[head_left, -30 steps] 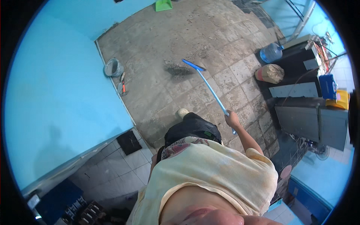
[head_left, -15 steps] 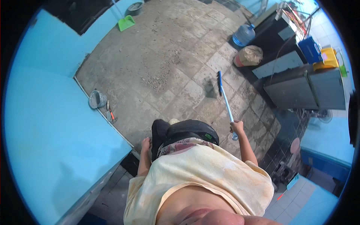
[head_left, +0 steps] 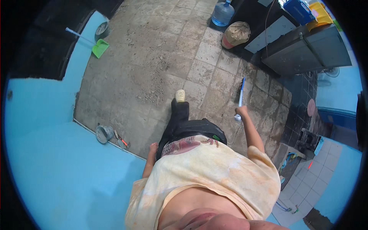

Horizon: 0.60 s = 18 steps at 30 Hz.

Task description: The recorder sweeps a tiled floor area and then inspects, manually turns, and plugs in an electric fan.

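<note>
My right hand [head_left: 241,111] is wrapped around the pale handle of a broom [head_left: 240,98], out to the right of my body. The broom's blue head points away from me, over the dusty tiles, and its rounded handle end sticks out below my fist. I cannot tell whether the bristles touch the floor. My left hand [head_left: 153,147] hangs low beside my left thigh, close to the blue wall; its fingers are too small and partly hidden to read. Crumbled rubble [head_left: 153,92] lies scattered on the floor ahead, left of the broom.
A green dustpan [head_left: 100,48] and a grey bucket [head_left: 102,30] stand at the far left. Along the left wall sit another bucket [head_left: 104,134] and an orange-handled tool [head_left: 123,142]. A water jug [head_left: 222,13], a paper sack [head_left: 236,34] and a grey cabinet [head_left: 329,48] line the right.
I have stepped forward and one pale shoe now shows ahead. The broom has swung to point more straight ahead and looks shorter, still in my right hand. My left hand stays by my thigh.
</note>
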Motion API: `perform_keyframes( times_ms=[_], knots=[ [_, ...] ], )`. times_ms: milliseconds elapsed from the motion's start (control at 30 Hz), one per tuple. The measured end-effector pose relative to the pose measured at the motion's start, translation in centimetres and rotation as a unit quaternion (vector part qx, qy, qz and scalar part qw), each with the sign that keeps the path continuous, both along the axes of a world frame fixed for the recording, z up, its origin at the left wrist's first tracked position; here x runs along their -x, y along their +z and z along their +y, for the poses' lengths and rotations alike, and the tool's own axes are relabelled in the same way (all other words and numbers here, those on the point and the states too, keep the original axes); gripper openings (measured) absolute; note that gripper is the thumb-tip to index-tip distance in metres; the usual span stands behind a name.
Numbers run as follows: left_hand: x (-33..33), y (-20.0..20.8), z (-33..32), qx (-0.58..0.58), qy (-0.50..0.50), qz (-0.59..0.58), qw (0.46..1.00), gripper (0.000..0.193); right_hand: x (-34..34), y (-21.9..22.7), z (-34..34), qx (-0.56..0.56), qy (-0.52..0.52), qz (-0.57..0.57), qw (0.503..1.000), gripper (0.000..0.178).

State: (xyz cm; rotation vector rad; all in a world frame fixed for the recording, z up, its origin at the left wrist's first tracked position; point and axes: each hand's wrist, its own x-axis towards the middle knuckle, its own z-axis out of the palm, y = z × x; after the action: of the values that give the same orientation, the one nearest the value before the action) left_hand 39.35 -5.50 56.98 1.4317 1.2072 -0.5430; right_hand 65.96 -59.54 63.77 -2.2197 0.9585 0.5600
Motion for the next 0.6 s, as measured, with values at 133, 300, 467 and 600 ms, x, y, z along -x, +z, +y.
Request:
perform_keyframes(
  times_ms=[133,300,467,600],
  knots=[
    [-5.2,0.5,1.6,0.013,-0.002,0.038,0.999,0.027,-4.8,-2.8,10.0,-0.099,0.010,0.032,0.995,0.026],
    [-10.7,-0.1,4.1,0.028,0.005,0.068,0.997,0.029,-10.6,0.5,25.0,-0.182,0.134,0.055,0.973,0.029],
    [-17.7,0.8,4.8,0.025,-0.023,0.048,0.998,0.028,-17.8,0.9,33.6,-0.238,0.132,0.107,0.956,0.021],
    [-23.5,2.2,5.1,0.025,-0.057,0.062,0.996,0.028,-22.3,2.8,33.1,-0.345,0.138,0.092,0.924,0.021]
  ],
)
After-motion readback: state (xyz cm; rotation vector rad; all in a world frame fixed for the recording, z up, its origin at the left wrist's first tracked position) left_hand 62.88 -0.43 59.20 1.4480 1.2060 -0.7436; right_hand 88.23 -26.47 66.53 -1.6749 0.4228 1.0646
